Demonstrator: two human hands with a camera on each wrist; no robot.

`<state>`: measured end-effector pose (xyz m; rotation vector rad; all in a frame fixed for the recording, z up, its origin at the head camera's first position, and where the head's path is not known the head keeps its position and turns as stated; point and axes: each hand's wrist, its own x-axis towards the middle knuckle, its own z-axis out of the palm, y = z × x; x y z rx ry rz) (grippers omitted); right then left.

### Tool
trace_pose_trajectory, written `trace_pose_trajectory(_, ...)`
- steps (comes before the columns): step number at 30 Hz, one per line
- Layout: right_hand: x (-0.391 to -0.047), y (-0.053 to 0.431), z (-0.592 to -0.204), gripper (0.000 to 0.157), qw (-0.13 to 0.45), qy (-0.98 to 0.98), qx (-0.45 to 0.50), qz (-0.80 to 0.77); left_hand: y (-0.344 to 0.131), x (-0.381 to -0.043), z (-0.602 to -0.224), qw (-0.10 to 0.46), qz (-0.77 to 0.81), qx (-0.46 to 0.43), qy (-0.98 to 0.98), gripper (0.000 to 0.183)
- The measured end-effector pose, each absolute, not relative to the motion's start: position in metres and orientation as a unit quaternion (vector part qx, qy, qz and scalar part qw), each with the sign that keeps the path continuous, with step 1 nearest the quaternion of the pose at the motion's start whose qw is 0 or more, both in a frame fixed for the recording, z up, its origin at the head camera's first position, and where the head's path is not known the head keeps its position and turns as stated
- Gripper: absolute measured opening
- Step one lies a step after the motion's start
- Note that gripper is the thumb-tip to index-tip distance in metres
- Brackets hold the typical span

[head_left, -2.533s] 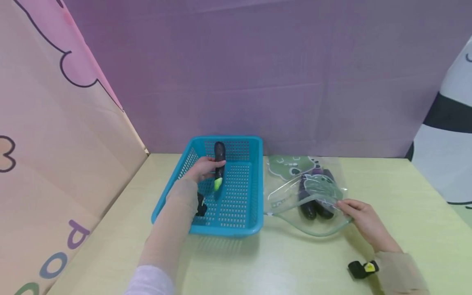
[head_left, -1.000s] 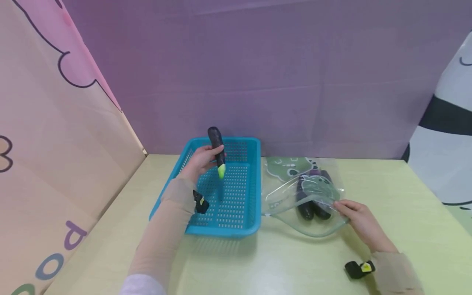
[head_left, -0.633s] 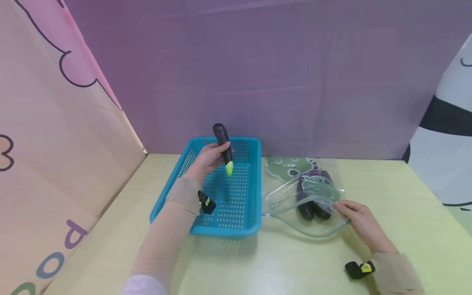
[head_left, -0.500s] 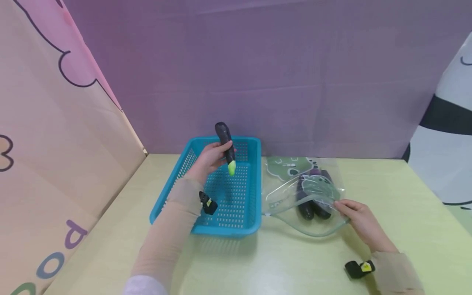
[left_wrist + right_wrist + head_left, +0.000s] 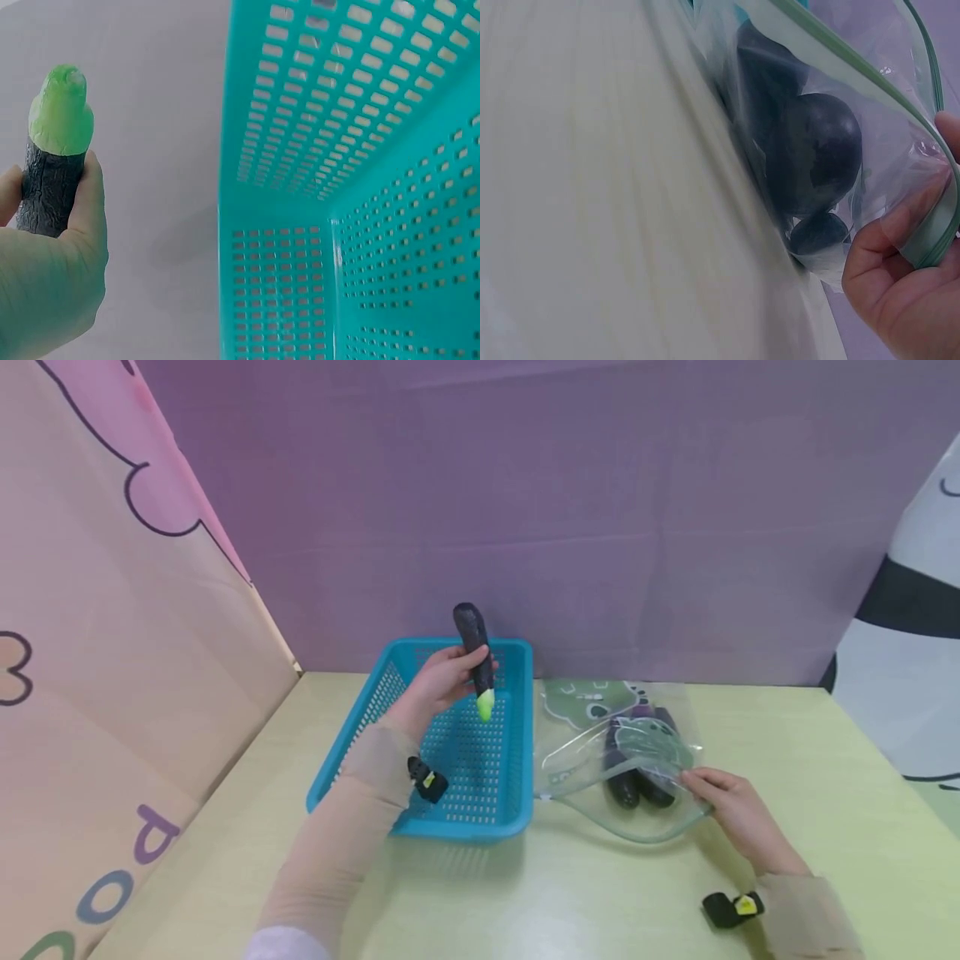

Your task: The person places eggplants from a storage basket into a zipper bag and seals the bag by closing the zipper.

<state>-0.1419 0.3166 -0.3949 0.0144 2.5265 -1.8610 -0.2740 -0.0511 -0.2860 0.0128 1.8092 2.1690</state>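
Note:
My left hand (image 5: 444,680) grips a dark eggplant (image 5: 471,625) by its middle, up over the blue basket, with the bright green stem end pointing down toward me. The left wrist view shows the green cap (image 5: 61,112) beyond my thumb and fingers. At the right, my right hand (image 5: 731,800) pinches the rim of a clear zip bag (image 5: 572,752) with a green edge, and its mouth gapes toward me. Inside the bag lie several eggplants (image 5: 624,785), partly covered by the printed film; in the right wrist view their rounded dark ends (image 5: 821,154) show through the plastic.
The blue perforated basket (image 5: 522,760) stands just left of the bag on a pale wooden table (image 5: 600,902). A purple cloth (image 5: 525,510) hangs behind the table, and a printed pink panel (image 5: 150,635) rises on the left.
My left hand has lifted the eggplant from low in the basket and carried it rightward, toward the basket's right side. My right hand stays at the bag's rim.

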Motion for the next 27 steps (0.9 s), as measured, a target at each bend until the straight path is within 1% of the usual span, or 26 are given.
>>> trace_pose_trajectory(17, -0.142, 0.315, -0.395, 0.023, -0.002, 0.795, 0.002, -0.606, -0.024, -0.248, -0.282, 0.220, 0.761, 0.062, 0.607, 0.043)
trace_pose_trajectory(27, -0.142, 0.316, -0.395, 0.022, 0.003, 0.797, 0.004, -0.604, -0.016, -0.240, -0.274, 0.219, 0.767, 0.064, 0.599, 0.043)
